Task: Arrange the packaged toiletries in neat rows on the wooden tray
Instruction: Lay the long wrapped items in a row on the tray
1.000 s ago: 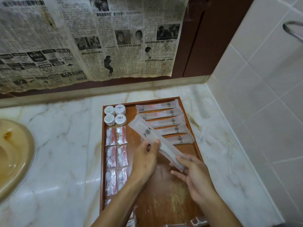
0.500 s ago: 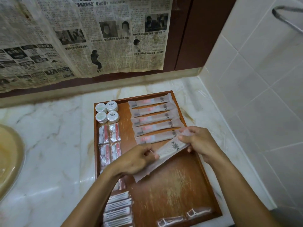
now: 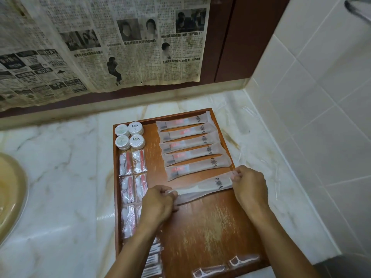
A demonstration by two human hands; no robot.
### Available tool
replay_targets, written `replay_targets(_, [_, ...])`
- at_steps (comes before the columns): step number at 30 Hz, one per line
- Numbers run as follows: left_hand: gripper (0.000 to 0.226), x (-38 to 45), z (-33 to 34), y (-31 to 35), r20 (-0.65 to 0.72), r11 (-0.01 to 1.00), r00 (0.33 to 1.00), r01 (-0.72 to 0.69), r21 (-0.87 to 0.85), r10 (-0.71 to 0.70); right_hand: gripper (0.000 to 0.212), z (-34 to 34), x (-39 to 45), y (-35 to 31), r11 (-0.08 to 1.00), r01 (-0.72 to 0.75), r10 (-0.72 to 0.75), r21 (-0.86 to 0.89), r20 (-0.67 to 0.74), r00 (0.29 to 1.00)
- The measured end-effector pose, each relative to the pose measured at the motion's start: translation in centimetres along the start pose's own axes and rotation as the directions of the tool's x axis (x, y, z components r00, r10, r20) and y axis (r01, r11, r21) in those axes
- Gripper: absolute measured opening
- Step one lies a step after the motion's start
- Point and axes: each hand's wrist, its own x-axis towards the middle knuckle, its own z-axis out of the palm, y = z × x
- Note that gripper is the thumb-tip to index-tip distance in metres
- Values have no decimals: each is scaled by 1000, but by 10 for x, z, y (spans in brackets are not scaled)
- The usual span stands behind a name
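A wooden tray (image 3: pixel 202 227) lies on the marble counter. Several long translucent toothbrush packets (image 3: pixel 190 141) lie in a row across its far right part. One more long packet (image 3: pixel 206 186) stretches just below that row; my left hand (image 3: pixel 157 204) pinches its left end and my right hand (image 3: pixel 249 187) pinches its right end. Round white wrapped soaps (image 3: pixel 129 135) sit at the tray's far left corner. Small clear packets with red and white contents (image 3: pixel 132 177) run down the left side, partly hidden by my left arm.
Floss-pick packets (image 3: pixel 226 264) lie at the tray's near edge, and thin white packets (image 3: pixel 153 261) at its near left. A beige basin (image 3: pixel 8 197) sits at the left. A tiled wall (image 3: pixel 321 117) stands close on the right, newspaper (image 3: pixel 100 47) hangs behind.
The long packet has swung from a diagonal to nearly level below the row. My hands have slid out to its two ends.
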Motion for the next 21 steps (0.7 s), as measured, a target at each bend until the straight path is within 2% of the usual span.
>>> replay_targets(3, [15,3,6,-6,-66,999,997,38,3,-38,12,6,-3,-3,995,58,-64,-79,-71,995])
replay_targets(8, [28,3,15,-5,-194,983,978,-36,179,71,9,18,-5,0,974,110,-139,-198,-140,980])
replay_targets(12, [38,-5,19,1,-235,962,965,-55,267,120,8,25,-4,4,968,135,-173,-214,-174,969])
replay_targets(15, [41,-8,21,0,-247,951,956,-81,297,158,10,25,-3,4,973,125,-160,-195,-173,972])
replay_targets(18, [40,-8,23,-1,-261,949,948,-99,300,182,22,25,-4,4,976,102,-125,-193,-107,986])
replay_targets(21, [39,-6,25,-4,-271,955,945,-104,277,181,31,26,-4,4,967,119,-145,-225,-103,984])
